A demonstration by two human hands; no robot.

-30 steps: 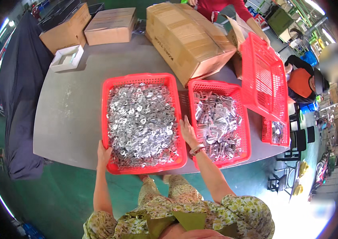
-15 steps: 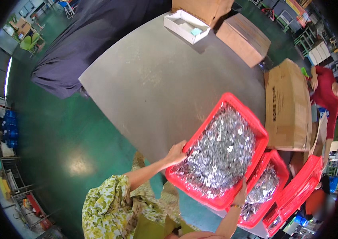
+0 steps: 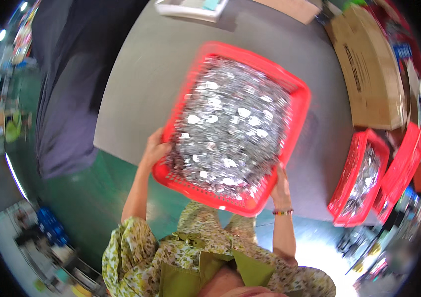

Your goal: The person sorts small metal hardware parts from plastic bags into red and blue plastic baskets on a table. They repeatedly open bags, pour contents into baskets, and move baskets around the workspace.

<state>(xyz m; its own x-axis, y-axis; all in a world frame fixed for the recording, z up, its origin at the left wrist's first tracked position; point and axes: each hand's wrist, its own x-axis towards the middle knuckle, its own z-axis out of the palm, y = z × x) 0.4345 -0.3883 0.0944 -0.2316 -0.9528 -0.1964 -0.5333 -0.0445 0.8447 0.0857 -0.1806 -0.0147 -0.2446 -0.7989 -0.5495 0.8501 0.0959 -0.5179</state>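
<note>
Red plastic crate [image 3: 297,106], mesh-walled, gripped by both hands at its near corners. Left hand [image 3: 155,150] clamps the rim at the crate's 8 o'clock corner, fingers curled over the edge. Right hand [image 3: 281,185] grips the rim at approx 4 o'clock, a beaded bracelet [image 3: 283,212] on the wrist just below it.

Crate is packed to the brim w/ small shiny silver metal pieces [image 3: 230,128]; shapes too blurred to tell apart. It sits tilted in the head view, its near edge jutting past the edge of the grey surface [image 3: 146,64] above the green floor [image 3: 101,198], far half above the surface; can't tell if it rests on it or is lifted.

Person's sleeves and top are a yellow-green floral print, w/ an olive apron [image 3: 198,270] at 6 o'clock.

Further out: at 3–4 o'clock of the held crate, well apart, a second red crate [image 3: 340,198] also w/ silver pieces, and more red crates [image 3: 402,163] stacked just beside it. At 1–2 o'clock a big cardboard box [image 3: 369,74] on the surface. At 12 o'clock, a shallow white tray [image 3: 190,10], partly cut off by the frame. At 9–10 o'clock a dark cloth [image 3: 66,89] hangs off the surface's edge.
</note>
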